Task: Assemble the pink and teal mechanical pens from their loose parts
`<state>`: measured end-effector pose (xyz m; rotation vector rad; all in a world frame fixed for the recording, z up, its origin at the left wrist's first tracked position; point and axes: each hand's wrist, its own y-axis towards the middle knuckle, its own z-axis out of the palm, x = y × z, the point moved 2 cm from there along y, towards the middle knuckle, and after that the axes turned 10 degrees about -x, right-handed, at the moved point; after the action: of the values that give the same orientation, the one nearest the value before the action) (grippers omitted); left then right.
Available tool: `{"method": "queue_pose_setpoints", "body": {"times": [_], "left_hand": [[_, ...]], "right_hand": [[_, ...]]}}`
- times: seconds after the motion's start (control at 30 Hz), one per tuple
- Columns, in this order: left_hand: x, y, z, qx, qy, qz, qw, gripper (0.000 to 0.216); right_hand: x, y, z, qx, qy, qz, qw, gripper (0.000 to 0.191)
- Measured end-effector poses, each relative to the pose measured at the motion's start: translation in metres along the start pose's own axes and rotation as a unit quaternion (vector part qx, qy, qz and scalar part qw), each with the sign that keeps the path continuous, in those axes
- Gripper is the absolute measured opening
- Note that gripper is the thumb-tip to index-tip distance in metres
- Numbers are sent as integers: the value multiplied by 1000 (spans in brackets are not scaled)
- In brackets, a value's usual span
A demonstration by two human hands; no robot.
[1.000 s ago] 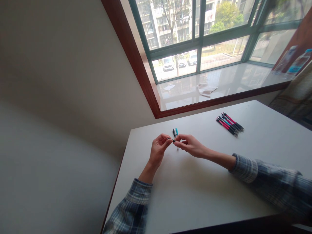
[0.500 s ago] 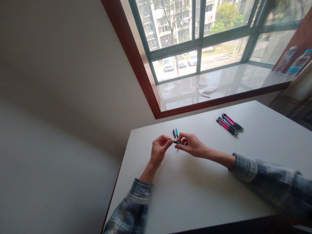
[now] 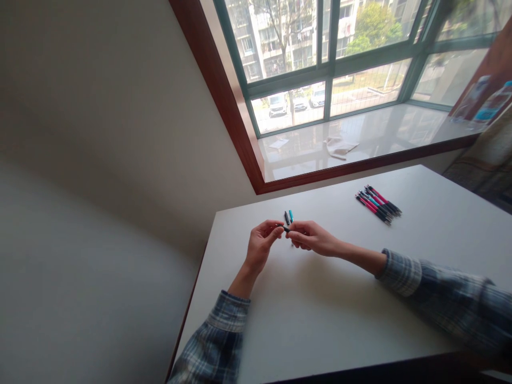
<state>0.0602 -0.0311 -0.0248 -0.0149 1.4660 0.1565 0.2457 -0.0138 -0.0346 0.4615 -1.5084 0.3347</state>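
Above the left part of the white table, my left hand [image 3: 261,244] pinches one end of a slim pen [image 3: 286,229], of which a short black stretch shows between my hands. My right hand [image 3: 314,238] is closed around the pen's other end, thumb and fingers pressed together, hiding its teal part. Just beyond my fingers lie a short black pen part [image 3: 286,217] and a teal pen part [image 3: 291,215], side by side. A small piece shows under my right fingers, too small to name.
Several pens [image 3: 378,204] in pink, teal and black lie in a row at the table's [image 3: 320,320] far right. Behind the table is a window sill [image 3: 296,160] with a cloth [image 3: 340,148] and clear bottles [image 3: 490,106]. A wall stands at the left.
My right hand has closed further over the pen, its fingers now covering the teal part that showed before. My left hand keeps its pinch in nearly the same place.
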Motion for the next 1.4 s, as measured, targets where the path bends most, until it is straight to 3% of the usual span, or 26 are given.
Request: {"method": "queue_pose_setpoints", "body": {"times": [0.13,0.33,0.67,0.8,0.97,1.13,1.4], "left_hand": [[3,0,0,-22,4,9,1000,28],[0,-1,2,-41,32,20,998,32],[-8,-6,4,-12,145,65,987,42],[-4,-5,1,-28,177,73,981,51],[-3,0,-4,-39,157,71,984,60],[-6,1,-3,-18,164,85,983,56],[-16,0,-3,-54,159,103,980,51]], "right_hand": [[4,-1,-2,-57,-104,-64,991,34],[3,-2,-5,-122,-297,-171,932,25],[1,-4,-4,-125,-404,-196,885,26],[3,-6,-3,-120,-404,-198,885,26],[3,-5,-5,-113,-354,-193,908,28],[5,-6,-6,-108,-338,-186,916,28],[7,-8,-9,-110,-346,-190,912,28]]}}
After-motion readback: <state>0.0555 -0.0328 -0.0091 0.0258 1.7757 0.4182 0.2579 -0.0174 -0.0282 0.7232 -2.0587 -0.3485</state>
